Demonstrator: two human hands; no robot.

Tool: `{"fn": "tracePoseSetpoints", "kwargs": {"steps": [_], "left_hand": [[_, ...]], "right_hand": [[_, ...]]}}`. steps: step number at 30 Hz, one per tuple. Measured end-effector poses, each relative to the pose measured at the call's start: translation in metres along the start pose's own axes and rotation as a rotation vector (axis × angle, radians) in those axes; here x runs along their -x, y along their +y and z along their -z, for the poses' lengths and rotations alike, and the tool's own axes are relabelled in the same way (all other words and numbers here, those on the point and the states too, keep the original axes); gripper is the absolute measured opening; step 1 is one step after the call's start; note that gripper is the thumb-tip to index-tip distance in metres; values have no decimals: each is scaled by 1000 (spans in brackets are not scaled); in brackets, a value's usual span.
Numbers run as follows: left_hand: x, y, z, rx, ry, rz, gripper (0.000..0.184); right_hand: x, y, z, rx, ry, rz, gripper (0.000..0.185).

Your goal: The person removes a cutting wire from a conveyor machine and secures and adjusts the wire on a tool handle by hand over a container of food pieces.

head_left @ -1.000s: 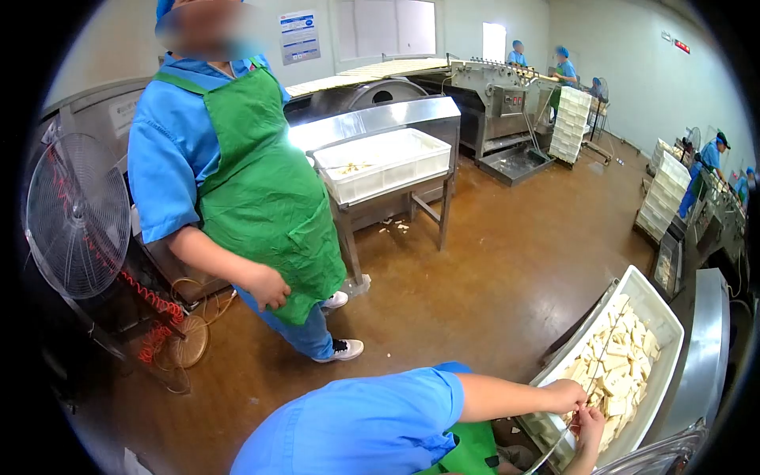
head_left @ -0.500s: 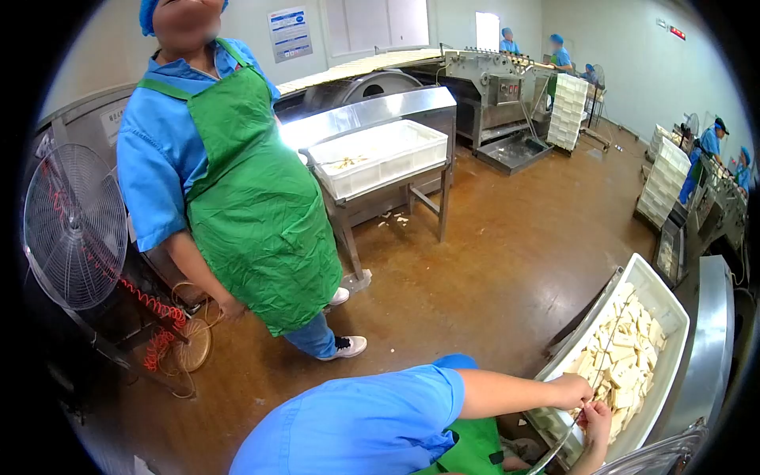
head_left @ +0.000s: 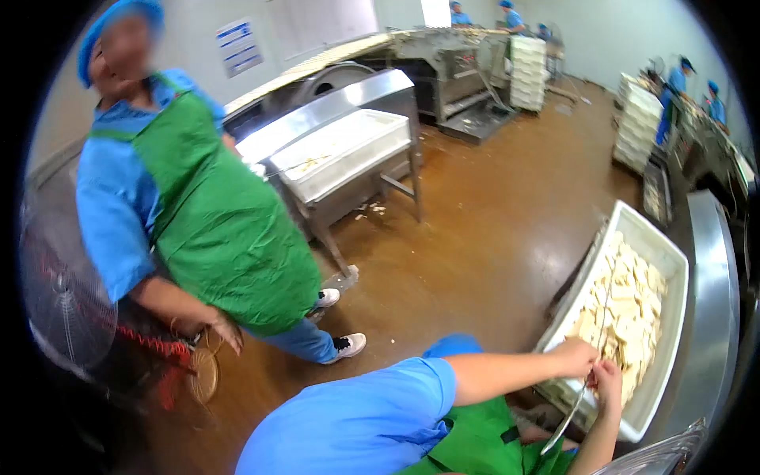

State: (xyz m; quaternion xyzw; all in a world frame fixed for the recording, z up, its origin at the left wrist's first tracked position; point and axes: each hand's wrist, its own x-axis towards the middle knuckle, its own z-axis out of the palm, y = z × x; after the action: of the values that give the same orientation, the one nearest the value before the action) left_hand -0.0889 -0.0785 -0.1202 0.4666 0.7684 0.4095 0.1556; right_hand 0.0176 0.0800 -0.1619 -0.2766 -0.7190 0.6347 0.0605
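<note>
Crossing pieces (head_left: 637,305), a thin rod (head_left: 607,301) meets both hands (head_left: 576,358).

The person wears a bright blue shirt (head_left: 340,419) that fills the view at six o'clock, its cloth lightly creased over the rounded shoulder. Its short sleeve (head_left: 431,381), at five o'clock, ends above the elbow in a plain, wide opening. A green apron (head_left: 475,439), a little deeper in colour than leaf green and softly wrinkled, covers the front of the body at five o'clock, with a small, dark, roughly rectangular patch (head_left: 509,435) on it. The forearms are bare, and so are the left hand (head_left: 575,357) and right hand (head_left: 608,380) at four o'clock.
</note>
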Motion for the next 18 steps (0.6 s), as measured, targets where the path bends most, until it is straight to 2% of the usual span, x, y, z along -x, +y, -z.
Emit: {"fn": "tracePoseSetpoints", "kwargs": {"steps": [2, 3, 5, 7, 9, 12, 14, 18], "left_hand": [[-2, 2, -2, -9, -37, 102, 11], [-3, -1, 2, 70, -115, 44, 17], [-6, 0, 2, 39, -143, 82, 18], [-13, -16, -13, -87, -92, 51, 20], [-11, -2, -2, -94, -137, 122, 21], [-11, -10, -8, -52, -90, 56, 22], [-14, -5, -3, -136, -132, 79, 22], [-14, -6, -3, -70, -80, 82, 20]], "right_hand": [[5, -11, -1, 43, -19, 4, 20], [12, -19, -6, 4, 13, -27, 21], [8, -13, -1, 39, -24, 2, 20], [9, -20, -3, 56, -7, -36, 22], [9, -18, -3, 40, 0, -31, 24], [11, -18, -4, 0, 53, -16, 29], [6, -14, 0, -19, 43, -42, 35], [10, -18, -2, -66, 64, -89, 41]]}}
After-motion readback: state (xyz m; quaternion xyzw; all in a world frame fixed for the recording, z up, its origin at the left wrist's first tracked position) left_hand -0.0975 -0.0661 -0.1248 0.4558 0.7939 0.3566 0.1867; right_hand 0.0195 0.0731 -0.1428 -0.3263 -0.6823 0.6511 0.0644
